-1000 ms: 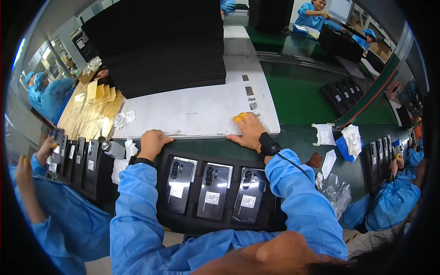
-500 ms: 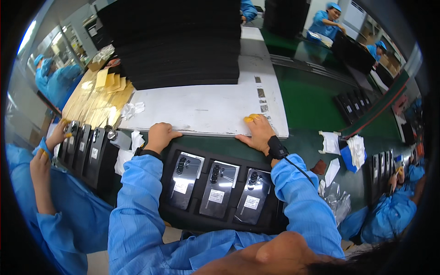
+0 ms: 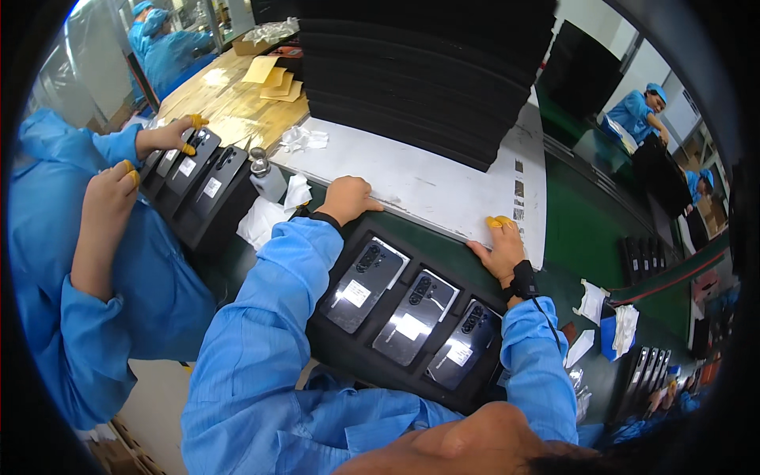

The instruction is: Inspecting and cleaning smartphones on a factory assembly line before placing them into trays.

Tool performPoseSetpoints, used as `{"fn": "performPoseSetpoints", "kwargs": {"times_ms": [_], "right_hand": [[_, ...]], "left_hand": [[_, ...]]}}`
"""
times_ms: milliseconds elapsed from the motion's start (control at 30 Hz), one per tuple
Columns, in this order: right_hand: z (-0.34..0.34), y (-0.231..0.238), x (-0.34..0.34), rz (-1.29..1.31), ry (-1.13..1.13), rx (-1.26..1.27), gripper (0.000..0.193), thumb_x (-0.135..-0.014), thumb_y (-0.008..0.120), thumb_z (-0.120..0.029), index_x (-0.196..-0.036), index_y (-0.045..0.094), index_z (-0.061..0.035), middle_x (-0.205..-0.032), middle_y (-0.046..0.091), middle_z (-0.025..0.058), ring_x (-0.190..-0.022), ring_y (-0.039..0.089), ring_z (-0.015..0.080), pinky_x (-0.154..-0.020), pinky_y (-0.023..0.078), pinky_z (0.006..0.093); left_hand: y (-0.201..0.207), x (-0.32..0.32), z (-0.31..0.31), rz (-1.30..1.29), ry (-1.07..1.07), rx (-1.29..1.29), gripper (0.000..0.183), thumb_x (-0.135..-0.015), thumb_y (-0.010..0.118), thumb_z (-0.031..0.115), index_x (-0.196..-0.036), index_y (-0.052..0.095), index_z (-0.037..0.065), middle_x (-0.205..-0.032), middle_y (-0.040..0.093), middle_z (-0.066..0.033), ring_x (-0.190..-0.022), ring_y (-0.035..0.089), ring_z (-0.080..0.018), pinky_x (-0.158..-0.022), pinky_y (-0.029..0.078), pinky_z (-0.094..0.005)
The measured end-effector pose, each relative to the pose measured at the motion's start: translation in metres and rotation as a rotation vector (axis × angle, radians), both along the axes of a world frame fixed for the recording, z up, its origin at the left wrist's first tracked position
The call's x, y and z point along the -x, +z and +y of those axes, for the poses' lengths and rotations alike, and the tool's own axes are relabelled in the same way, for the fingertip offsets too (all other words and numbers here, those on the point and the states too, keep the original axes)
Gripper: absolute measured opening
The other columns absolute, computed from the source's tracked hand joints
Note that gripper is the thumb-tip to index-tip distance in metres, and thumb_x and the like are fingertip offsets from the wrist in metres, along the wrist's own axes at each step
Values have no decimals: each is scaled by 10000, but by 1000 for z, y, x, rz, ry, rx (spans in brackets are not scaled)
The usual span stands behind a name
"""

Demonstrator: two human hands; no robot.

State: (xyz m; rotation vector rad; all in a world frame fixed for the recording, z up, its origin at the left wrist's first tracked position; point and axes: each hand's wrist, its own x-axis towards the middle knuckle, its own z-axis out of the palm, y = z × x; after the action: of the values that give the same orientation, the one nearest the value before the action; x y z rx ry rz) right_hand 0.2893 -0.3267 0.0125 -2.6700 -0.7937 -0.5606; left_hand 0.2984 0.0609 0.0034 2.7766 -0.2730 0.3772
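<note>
My left hand (image 3: pixel 346 199) rests at the near edge of a white board (image 3: pixel 427 194), its thumb stretched along that edge and its other fingers partly hidden. Farther right, my right hand (image 3: pixel 501 249) lies on the same board with thumb apart and yellow finger cots on its fingertips. Neither hand holds anything that I can see. Between my forearms sits a black foam tray (image 3: pixel 412 273) with dark smartphones in its slots. The left phone (image 3: pixel 366 286), the middle phone (image 3: pixel 416 317) and the right phone (image 3: pixel 464 344) lie back up, each with a white label.
A tall stack of black foam sheets (image 3: pixel 419 79) stands on the board. On the left are a dispenser bottle (image 3: pixel 267 178), crumpled white wipes (image 3: pixel 263 222) and a co-worker's hands (image 3: pixel 162 138) over another phone tray (image 3: pixel 194 214). At the right lies a blue container (image 3: pixel 608 336) with wipes.
My view has swung left, so the scene shifts right and tilts. My hands stay at the board's edge. The left co-worker's one hand has moved over the phones.
</note>
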Motion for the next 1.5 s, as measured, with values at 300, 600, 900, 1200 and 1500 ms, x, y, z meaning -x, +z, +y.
{"fn": "performPoseSetpoints", "kwargs": {"times_ms": [300, 600, 900, 1200, 1500], "right_hand": [[-1, 15, 10, 166, -66, 69, 608, -827, 757, -411, -1244, 620, 11, -1271, 590, 239, -1216, 530, 403, -1047, 433, 442], [-39, 74, 136, 107, -311, -175, 507, -882, 696, -205, -1304, 547, 33, -1260, 578, 279, -1181, 538, 450, -1015, 442, 460], [-27, 42, 269, 118, -637, -236, 564, -842, 711, -154, -1310, 508, 87, -1285, 516, 317, -1236, 442, 481, -1045, 387, 506], [-29, 14, 284, 326, -700, 73, 725, -788, 677, -129, -1427, 408, 83, -1303, 493, 366, -1332, 325, 593, -1085, 279, 688], [-28, 28, 267, 192, -530, -157, 733, -702, 586, 20, -1394, 381, 148, -1289, 525, 343, -1316, 407, 512, -1134, 330, 519]], "left_hand": [[0, 1, -6, -6, 18, -89, 498, -731, 752, 549, -760, 737, 52, -770, 692, -165, -806, 676, -357, -735, 521, -461], [46, 95, -34, -142, -64, 327, 257, -854, 729, 213, -1019, 666, 26, -1020, 667, -170, -1009, 613, -368, -860, 494, -446], [46, 237, -189, 87, -474, 476, 520, -784, 761, 133, -1250, 565, 11, -1334, 494, -244, -1185, 502, -432, -1014, 443, -481], [18, 255, -261, 110, -440, 59, 746, -782, 703, 178, -1445, 425, -18, -1533, 235, -359, -1320, 332, -616, -989, 390, -694], [36, 233, -258, 232, -411, 313, 876, -716, 658, 113, -1498, 294, -38, -1540, 143, -421, -1317, 320, -643, -1085, 371, -600]]}}
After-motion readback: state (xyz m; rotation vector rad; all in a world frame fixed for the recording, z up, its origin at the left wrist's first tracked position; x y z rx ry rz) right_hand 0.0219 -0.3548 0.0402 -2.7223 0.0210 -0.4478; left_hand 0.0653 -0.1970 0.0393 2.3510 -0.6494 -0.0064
